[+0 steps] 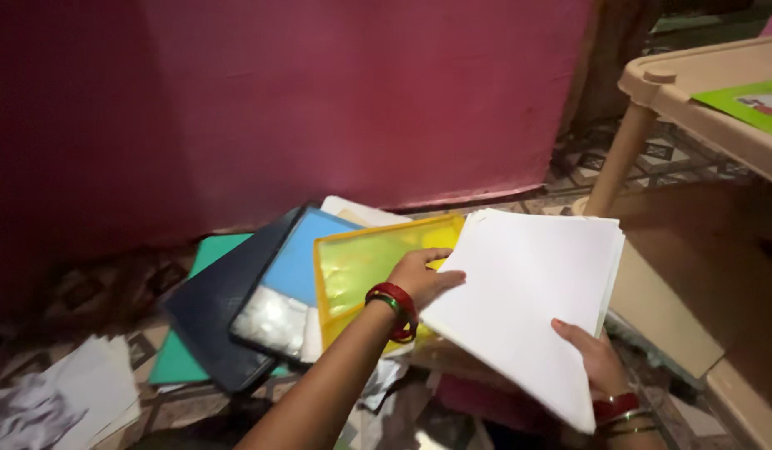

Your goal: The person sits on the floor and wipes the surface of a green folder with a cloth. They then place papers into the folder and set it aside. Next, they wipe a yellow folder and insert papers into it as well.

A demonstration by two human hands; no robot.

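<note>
The pink wall (319, 100) closes the far side. A beige table leg (619, 158) blocks the right; loose papers (86, 392) and folders (236, 308) cover the floor

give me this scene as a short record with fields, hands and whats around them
left hand: on the edge of the stack of white paper, bangles on the wrist
right hand: holds that stack from below
under the stack: yellow folder
beside it: blue folder, dark folder, green folder
floor left: loose papers
right: beige plastic table with a green sheet
behind: pink wall
</note>
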